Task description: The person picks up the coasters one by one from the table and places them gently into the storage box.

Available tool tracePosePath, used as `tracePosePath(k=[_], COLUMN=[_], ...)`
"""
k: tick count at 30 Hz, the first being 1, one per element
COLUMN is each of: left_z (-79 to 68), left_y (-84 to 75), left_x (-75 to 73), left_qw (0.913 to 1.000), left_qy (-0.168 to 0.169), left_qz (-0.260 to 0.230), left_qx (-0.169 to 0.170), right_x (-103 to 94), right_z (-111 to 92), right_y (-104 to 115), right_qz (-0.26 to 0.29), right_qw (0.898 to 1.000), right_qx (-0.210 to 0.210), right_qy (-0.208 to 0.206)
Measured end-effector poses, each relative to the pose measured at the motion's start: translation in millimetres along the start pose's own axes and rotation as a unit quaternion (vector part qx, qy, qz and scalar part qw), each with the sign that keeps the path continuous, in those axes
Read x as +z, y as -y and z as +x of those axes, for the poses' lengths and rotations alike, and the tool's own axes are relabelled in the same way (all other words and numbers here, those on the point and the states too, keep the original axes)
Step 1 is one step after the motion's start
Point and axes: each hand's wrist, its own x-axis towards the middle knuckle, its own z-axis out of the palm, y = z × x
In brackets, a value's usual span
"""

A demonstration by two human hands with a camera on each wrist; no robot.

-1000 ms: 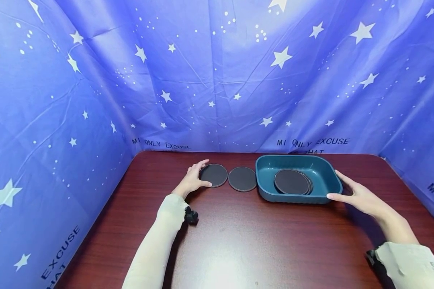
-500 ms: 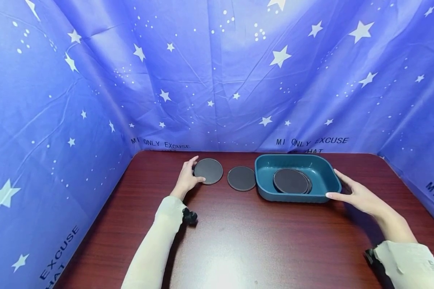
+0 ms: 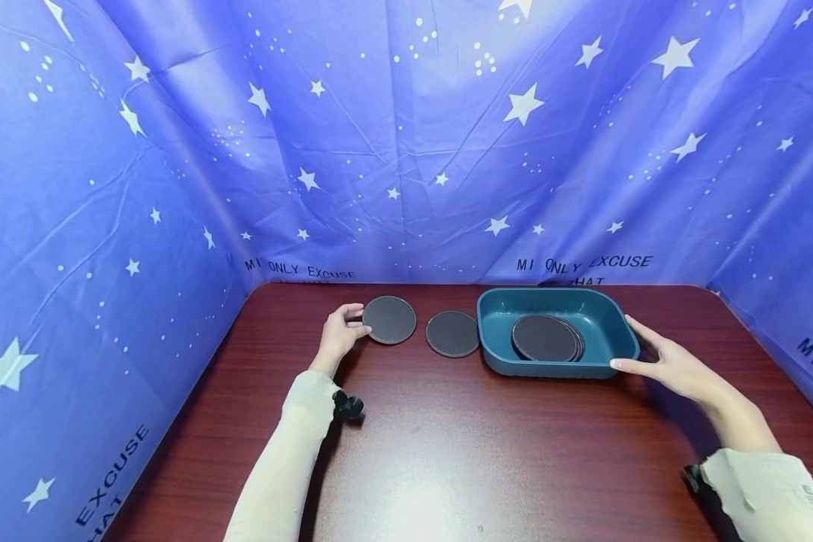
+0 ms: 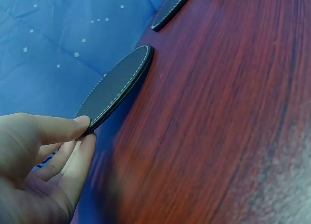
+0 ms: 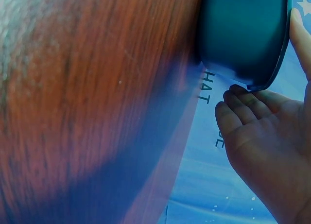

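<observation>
A round black coaster [image 3: 389, 320] with pale edge stitching is in my left hand [image 3: 339, 337], whose thumb and fingers pinch its left edge. In the left wrist view that coaster [image 4: 116, 85] is tilted, and a shadow lies beneath its edge. A second black coaster [image 3: 452, 333] lies flat to its right, close against a teal rectangular tub [image 3: 497, 370]. Inside the tub sits an overlapping pile of black coasters [image 3: 545, 339]. My right hand [image 3: 674, 369] holds the tub's front right corner, thumb at the front rim and fingers at the right end.
A dark red wood-grain table [image 3: 461, 429] carries everything, with a bright glare near its front. Blue star-printed cloth [image 3: 393, 135] hangs behind and at both sides. Each wrist has a dark device [image 3: 348, 406] at a pale sleeve [image 3: 278, 452].
My left hand has drawn its coaster left and slightly back, widening the gap to the second coaster. Its spread fingers have come together in a pinch at the left edge. The right hand stays put.
</observation>
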Motion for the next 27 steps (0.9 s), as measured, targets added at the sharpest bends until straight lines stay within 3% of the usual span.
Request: tracePosePath(k=[6,9,17,27], left_z=[0.9,1.4,0.2,-0.3], left_y=[1.8,2.8,-2.6,-10.5], left_x=[-1.9,-3.1,-7.0,-4.4], left_qw=[0.9903,0.984,0.976,0.9721], left_qy=[0.022,0.032,0.034,0.035], left_qz=[-0.133,-0.17,-0.206,-0.226], left_qx=[-0.032,-0.042,-0.062,-0.052], right_x=[-0.9,-1.0,-0.3,-0.1], right_z=[-0.1,-0.9,0.0,-0.3], right_y=[1.0,1.1,1.3,1.7], right_qz=[0.003,-0.005,0.005,-0.003], right_qw=[1.0,1.0,1.0,1.0], right_qx=[-0.001,-0.002,-0.003,0.002], right_qy=[-0.002,-0.003,-0.001,-0.002])
